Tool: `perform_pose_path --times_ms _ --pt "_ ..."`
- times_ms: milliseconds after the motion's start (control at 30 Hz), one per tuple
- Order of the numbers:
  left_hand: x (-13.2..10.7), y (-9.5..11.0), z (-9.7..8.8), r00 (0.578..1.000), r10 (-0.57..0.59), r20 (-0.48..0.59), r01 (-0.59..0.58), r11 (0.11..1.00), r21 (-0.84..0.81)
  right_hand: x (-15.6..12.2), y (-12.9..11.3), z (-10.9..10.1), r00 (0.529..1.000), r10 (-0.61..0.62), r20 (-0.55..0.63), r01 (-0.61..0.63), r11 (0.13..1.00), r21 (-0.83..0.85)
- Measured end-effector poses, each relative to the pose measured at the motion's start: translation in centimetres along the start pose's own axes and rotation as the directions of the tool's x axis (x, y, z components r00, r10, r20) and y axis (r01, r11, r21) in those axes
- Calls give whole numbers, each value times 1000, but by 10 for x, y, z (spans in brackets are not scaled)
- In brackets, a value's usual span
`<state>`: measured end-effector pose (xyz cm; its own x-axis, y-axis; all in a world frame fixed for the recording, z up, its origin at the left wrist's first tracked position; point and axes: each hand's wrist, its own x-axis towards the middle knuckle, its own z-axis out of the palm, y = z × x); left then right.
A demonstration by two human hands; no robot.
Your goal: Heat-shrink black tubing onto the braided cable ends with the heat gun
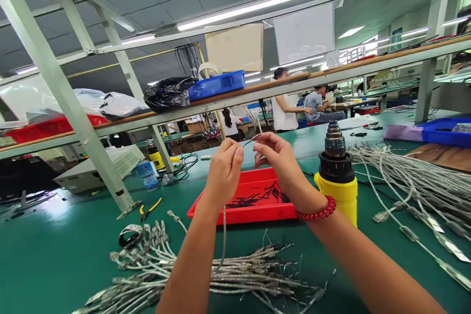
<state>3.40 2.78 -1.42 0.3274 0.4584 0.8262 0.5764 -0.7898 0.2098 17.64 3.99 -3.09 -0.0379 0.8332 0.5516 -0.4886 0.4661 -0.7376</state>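
My left hand (225, 169) is closed in a pinch around a grey cable (224, 238), which hangs down from it toward the bundle of grey cables (243, 274) on the bench. Opposite it, my right hand (275, 157), with a red beaded bracelet (320, 210) at the wrist, pinches a thin dark piece (252, 139) at the cable's upper end. Whether that piece is a tube or bare wire I cannot tell. Below both hands lies a red tray (245, 215) holding many short black tubes (272, 192).
A yellow heat gun (340, 191) stands nozzle up beside my right wrist. More grey cables (415, 181) lie at right. Yellow-handled cutters (150, 209), a tape roll (131, 235) and a blue-labelled bottle (148, 175) are at left. A shelf (257, 89) crosses overhead; people work beyond.
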Motion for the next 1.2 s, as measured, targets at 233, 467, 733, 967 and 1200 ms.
perform_pose_path --times_ms 233,467,733,967,1200 --pt "-3 9 -2 998 11 61 -18 993 116 -11 -5 8 985 -169 39 170 985 -19" --pt "-5 10 -6 998 1 69 -14 982 190 -10 -2 7 988 -149 28 148 989 26" --pt "-4 12 -5 997 -6 80 -11 977 211 -8 -3 6 990 -143 -3 143 989 45" --pt "-5 14 -6 997 4 76 -22 970 243 -8 -3 9 989 -142 -37 144 989 44" --pt "-5 14 -7 996 26 82 -47 963 265 -10 -5 8 990 -137 -33 138 989 53"
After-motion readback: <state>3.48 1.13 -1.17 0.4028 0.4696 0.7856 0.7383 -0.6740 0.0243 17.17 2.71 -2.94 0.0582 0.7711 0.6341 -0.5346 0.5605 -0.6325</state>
